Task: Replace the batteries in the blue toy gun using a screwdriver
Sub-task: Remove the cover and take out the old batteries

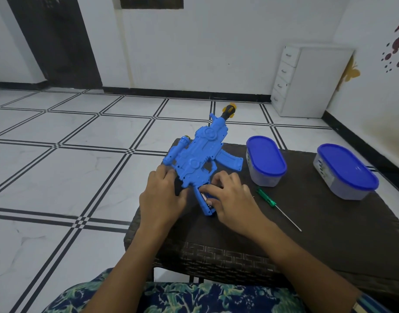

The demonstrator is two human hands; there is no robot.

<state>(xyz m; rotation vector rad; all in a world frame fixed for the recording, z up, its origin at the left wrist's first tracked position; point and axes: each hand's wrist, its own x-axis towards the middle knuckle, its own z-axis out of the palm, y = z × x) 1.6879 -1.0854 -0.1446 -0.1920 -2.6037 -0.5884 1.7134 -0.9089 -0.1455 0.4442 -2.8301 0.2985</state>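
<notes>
No text, brand, number or sign can be read anywhere in the frame. The two blue-lidded containers at centre right point(265, 163) and far right point(345, 171) each carry a label on the side wall, but the print is too small and blurred to make out. The blue toy gun point(200, 152) at centre shows only moulded relief, no lettering.

screwdriver point(275, 206) and two tubs point(266, 162) right, near table point(329, 245) seemingly bare
</notes>
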